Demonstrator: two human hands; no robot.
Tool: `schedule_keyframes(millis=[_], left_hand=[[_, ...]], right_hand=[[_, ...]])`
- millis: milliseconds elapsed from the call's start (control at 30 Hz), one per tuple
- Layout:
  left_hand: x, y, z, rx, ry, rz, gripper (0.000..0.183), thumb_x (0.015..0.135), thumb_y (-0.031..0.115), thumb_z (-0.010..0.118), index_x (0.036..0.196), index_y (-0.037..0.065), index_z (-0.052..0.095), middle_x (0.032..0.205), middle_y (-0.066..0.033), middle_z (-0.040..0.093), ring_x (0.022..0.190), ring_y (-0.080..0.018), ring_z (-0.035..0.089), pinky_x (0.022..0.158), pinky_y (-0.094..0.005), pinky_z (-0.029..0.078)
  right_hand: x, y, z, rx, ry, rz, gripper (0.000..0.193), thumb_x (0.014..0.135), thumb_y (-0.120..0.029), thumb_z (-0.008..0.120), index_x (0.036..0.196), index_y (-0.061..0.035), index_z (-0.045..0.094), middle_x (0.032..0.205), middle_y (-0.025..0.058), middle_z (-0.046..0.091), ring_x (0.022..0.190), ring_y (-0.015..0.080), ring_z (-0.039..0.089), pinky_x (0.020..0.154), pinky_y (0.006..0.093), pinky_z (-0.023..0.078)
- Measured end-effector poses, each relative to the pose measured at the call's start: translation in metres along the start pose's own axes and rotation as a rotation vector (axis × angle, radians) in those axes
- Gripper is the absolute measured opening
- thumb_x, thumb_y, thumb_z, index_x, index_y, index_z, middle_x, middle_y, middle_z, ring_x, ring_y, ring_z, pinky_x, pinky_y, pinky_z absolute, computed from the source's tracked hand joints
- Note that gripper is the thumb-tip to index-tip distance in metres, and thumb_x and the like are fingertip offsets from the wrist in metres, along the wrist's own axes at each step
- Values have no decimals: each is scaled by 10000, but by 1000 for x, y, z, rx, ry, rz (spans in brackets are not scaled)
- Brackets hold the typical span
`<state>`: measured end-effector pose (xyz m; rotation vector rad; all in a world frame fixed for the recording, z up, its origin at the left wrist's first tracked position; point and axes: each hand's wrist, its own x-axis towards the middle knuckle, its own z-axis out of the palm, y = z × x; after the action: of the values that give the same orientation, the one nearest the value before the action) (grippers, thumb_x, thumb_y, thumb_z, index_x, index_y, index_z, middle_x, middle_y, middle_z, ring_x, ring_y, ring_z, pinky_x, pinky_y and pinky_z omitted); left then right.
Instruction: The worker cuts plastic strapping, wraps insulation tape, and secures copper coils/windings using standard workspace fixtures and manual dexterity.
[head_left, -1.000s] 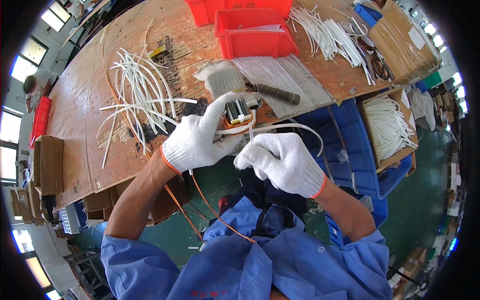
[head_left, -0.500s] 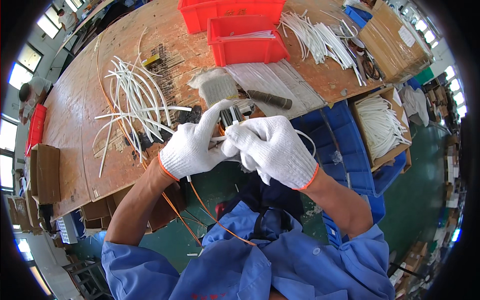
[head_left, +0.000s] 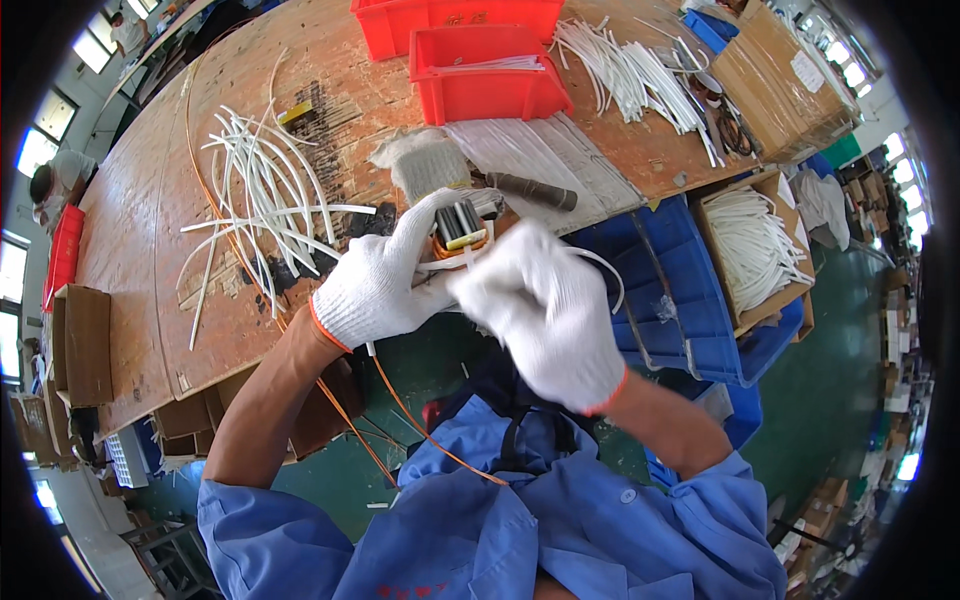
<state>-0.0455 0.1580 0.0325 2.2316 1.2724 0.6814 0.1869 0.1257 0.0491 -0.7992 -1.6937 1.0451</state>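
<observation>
My left hand [head_left: 370,298], in a white knit glove with an orange cuff, grips a small wire coil [head_left: 465,238] over the table's near edge. Dark grey bars and a yellowish strip show inside the orange windings. Beside the coil, on its near right, is my right hand [head_left: 555,320], gloved alike; motion smears its curled fingers, and whether they hold anything is unclear. A narrow white strip [head_left: 470,256] runs from the coil toward those fingers. One white sleeve [head_left: 612,272] curves out beyond my right hand. Orange wire [head_left: 415,425] hangs below my left hand.
White sleeves [head_left: 270,165] lie heaped on the wooden table [head_left: 140,290]. Behind the coil are a grey pad [head_left: 428,172] and a dark rod [head_left: 535,191]. Red bins [head_left: 490,95] stand farther back. At right, a carton of white tubes [head_left: 750,245] adjoins a blue crate [head_left: 685,300].
My right hand has drawn back from the coil, down and to the right, uncovering more of the windings. My left hand keeps its grip in nearly the same place.
</observation>
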Motion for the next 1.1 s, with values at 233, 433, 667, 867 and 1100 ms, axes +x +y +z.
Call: schedule_keyframes(millis=[233,433,667,867,1100], left_hand=[[-1,3,0,-11,1,-24,819,986,287,842,1640,30,419,803,-187,787,733,-398,806,662,-452,652],[-1,-1,2,9,16,-3,818,984,291,844,1637,37,422,795,-193,785,739,-396,808,668,-449,653],[-1,0,2,-23,-3,-58,854,936,124,854,1670,45,424,700,-110,630,626,-231,693,660,-349,549],[0,-3,5,-22,27,8,787,989,285,842,1616,37,436,822,-204,789,775,-420,806,680,-464,658],[-3,3,-1,-8,-10,-72,819,975,215,844,1661,64,424,825,-181,767,768,-342,812,705,-411,622]], right_hand=[[-32,12,7,-210,72,-289,142,998,-55,794,1138,-49,769,984,81,683,859,215,665,777,346,561],[-35,23,-8,-71,22,-170,957,768,-417,1028,1542,-9,641,864,-1,597,689,78,499,595,246,443],[-31,13,3,244,-139,510,196,1116,-224,726,1115,-39,792,769,31,703,619,86,646,535,292,500],[-46,-12,9,269,-150,419,324,1181,-256,619,980,-48,766,696,12,655,527,53,557,501,251,427],[-20,-19,-33,236,82,11,365,1232,-291,463,1285,14,655,729,69,645,500,152,555,482,269,476]])
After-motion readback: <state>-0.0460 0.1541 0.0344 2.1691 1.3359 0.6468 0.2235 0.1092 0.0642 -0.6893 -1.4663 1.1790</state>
